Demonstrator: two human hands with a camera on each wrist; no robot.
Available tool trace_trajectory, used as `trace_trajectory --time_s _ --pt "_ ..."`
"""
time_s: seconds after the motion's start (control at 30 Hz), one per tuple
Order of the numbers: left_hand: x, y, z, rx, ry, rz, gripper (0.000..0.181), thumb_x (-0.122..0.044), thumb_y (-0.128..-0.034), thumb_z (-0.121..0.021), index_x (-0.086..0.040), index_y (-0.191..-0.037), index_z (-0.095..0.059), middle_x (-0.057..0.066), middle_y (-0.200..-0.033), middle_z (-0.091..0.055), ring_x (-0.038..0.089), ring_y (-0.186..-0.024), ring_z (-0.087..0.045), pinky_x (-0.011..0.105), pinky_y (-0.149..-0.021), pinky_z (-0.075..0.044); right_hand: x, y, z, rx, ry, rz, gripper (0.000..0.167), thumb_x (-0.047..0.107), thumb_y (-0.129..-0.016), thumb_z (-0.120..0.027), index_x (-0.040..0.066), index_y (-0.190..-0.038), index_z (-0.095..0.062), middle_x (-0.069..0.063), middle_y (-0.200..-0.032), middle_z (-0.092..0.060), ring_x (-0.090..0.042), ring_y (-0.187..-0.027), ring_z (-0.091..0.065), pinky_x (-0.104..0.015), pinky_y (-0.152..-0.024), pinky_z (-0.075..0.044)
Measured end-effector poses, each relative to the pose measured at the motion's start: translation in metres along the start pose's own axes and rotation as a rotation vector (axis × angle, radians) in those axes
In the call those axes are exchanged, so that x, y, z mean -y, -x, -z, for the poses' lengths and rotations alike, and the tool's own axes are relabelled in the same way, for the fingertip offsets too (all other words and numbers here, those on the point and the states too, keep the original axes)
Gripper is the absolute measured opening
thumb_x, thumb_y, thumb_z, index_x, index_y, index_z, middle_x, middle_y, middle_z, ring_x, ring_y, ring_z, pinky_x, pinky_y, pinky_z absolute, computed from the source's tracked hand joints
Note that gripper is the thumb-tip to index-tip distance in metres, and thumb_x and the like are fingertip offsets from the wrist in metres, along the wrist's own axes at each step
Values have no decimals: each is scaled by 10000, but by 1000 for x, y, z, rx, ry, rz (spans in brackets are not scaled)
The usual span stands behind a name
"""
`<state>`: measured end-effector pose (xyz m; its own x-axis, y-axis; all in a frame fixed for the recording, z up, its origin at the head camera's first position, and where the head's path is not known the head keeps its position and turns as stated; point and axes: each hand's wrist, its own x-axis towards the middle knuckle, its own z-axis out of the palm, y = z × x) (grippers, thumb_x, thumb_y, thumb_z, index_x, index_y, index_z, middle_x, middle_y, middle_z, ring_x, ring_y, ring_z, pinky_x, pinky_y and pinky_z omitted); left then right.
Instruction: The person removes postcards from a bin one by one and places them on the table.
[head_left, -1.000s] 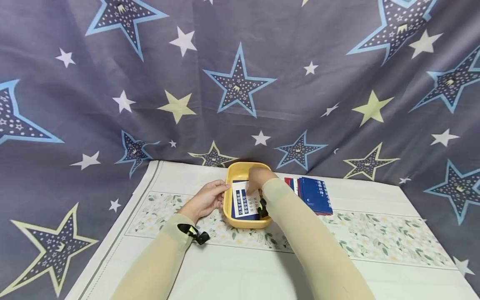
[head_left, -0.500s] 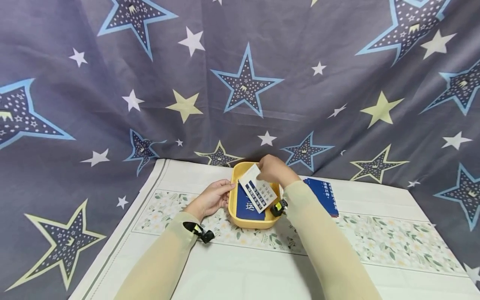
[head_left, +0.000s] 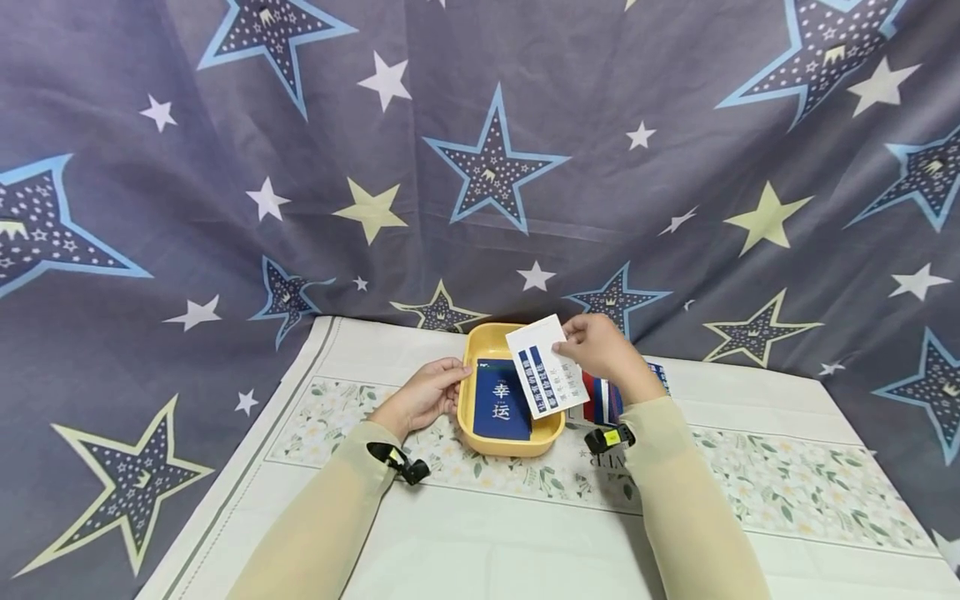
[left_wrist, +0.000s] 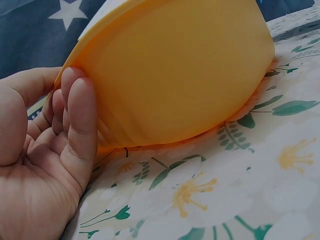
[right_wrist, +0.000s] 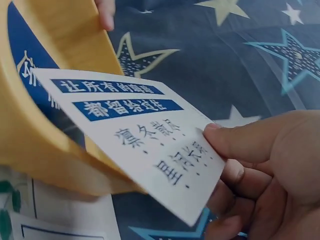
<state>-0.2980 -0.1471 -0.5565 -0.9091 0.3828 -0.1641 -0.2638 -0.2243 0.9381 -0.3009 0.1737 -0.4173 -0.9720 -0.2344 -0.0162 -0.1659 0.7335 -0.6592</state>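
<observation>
My right hand [head_left: 600,346] pinches a white card [head_left: 546,367] with blue bands and Chinese writing, thumb on its face. In the head view the card is tilted over the right rim of a yellow plastic basin [head_left: 491,447]. The right wrist view shows the card [right_wrist: 135,130] between thumb [right_wrist: 235,140] and fingers, its far end over the basin. Inside the basin lies a dark blue card [head_left: 498,400] with white characters. At the basin's left rim my left hand [head_left: 427,392] grips the edge; the left wrist view shows thumb and fingers [left_wrist: 82,107] on the rim.
Right of the basin lie overlapping cards [head_left: 600,398] in red, white and blue, partly hidden by my right hand and arm. A white tablecloth [head_left: 435,533] with a floral band covers the table. Behind it hangs a dark star-patterned curtain [head_left: 600,217].
My right hand has lifted the white card out of the basin and moved right with it, uncovering the blue card below. The left hand keeps its grip on the rim.
</observation>
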Motion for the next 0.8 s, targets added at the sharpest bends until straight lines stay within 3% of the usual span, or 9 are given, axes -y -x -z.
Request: trace_trajectory --time_s 0.17,0.37,0.67,0.8 --pt "0 1 -2 0 6 3 190 -173 -1194 -581 -88 -1024 -590 -17 -757 -620 85 -588 -648 244 -536 -629 -8 11 12 -31 -39 7 276 201 -1095 -763 -10 -1271 -742 -100 -941 -764 -222 -806 -630 -343 -733 -519" --pt "1 1 -2 12 8 -2 195 -175 -1193 -579 -105 -1013 -602 -22 -751 -643 78 -593 -647 234 -539 -624 -11 21 27 -74 -42 15 253 195 -1093 -763 -13 -1237 -748 -25 -808 -681 -207 -752 -563 -334 -732 -464" --pt "-1 2 -3 -6 8 1 184 -186 -1189 -597 -89 -1032 -605 -24 -755 -628 80 -593 -640 234 -537 -619 -34 25 51 -112 -38 -27 367 247 -1105 -760 -41 -1333 -750 -71 -960 -801 -232 -895 -663 -329 -834 -524" --pt "-3 4 -2 -5 -1 2 176 -187 -1192 -592 -80 -1053 -600 -20 -758 -626 88 -592 -647 239 -536 -624 -47 28 65 -110 -40 -65 475 302 -1126 -737 -58 -1434 -700 -152 -1073 -818 -288 -997 -690 -411 -891 -569"
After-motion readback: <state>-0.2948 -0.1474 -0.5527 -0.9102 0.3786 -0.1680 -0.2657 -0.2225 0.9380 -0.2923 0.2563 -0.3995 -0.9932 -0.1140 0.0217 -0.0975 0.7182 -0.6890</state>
